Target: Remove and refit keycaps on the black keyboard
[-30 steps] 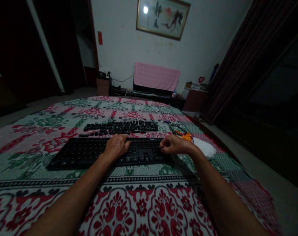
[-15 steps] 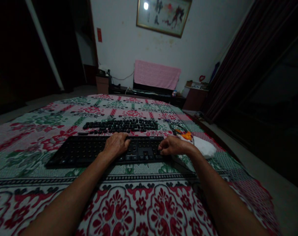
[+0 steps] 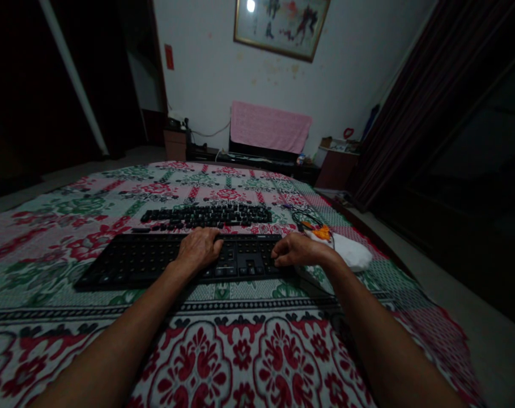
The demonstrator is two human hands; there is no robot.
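Both hands rest on the black keyboard lying on the floral bedspread: the left hand lies flat and loose mid-board, the right hand curls fingertips at its right end; loose keycaps sit just beyond the keyboard

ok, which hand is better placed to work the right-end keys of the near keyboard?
Probably the right hand: its fingertips already pinch at the right-end keys of the near keyboard. The left hand lies flat mid-board, as if steadying it.
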